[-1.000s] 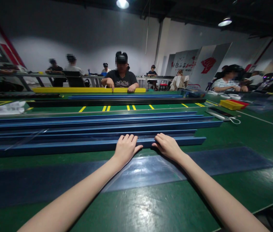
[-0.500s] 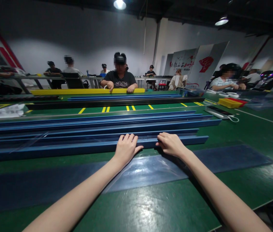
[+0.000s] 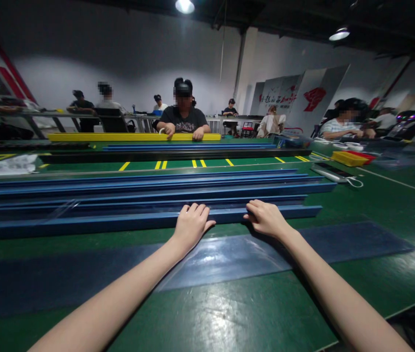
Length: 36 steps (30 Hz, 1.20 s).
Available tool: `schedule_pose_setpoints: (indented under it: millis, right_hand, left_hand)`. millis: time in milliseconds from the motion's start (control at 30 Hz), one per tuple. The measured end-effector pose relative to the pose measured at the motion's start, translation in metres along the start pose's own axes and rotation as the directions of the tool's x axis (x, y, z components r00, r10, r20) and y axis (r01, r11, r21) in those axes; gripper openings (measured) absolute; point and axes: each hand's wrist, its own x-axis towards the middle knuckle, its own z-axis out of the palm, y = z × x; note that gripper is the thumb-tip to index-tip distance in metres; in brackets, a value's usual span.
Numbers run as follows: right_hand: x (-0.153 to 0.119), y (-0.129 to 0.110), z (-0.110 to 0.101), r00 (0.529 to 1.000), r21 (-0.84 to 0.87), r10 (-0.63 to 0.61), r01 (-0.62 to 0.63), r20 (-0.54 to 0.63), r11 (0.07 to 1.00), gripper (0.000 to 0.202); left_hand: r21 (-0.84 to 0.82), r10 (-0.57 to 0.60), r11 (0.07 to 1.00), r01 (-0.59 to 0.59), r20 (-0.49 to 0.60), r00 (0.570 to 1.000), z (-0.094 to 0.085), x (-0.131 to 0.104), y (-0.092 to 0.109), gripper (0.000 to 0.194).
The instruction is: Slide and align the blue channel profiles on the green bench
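A long blue channel strip (image 3: 119, 223) lies along the near edge of a group of similar strips. My left hand (image 3: 192, 224) is closed over its front wall, with the fingers hooked across the top and the thumb pointing right. To the right, my right hand (image 3: 264, 217) is curled round the same wall, and its fingertips are partly hidden. Beneath my forearms a flat, clear plastic sheet (image 3: 222, 259) is spread on the green table (image 3: 207, 318). A narrow transparent piece (image 3: 62, 210) lies across the strips at left.
More blue channel strips (image 3: 137, 183) lie just beyond. Farther back are a black strip (image 3: 178, 156), a phone-like device (image 3: 330, 172) with a white cable, and a yellow tray (image 3: 349, 158). Opposite, a person (image 3: 181, 117) has both hands on a yellow strip (image 3: 134, 137).
My right hand has moved slightly right, and the near blue strip's right end has shifted right a little too. My left hand stays nearly in place.
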Motion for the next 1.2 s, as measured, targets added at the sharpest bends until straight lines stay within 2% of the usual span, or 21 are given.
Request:
schedule_pose_setpoints:
  millis: [1200]
  right_hand:
    - [0.0002, 0.0001, 0.0015, 0.999, 0.050, 0.017, -0.019, 0.039, 0.999, 0.022]
  left_hand:
    - [0.011, -0.029, 1.000, 0.029, 0.006, 1.000, 0.0026, -0.0001, 0.0004, 0.029]
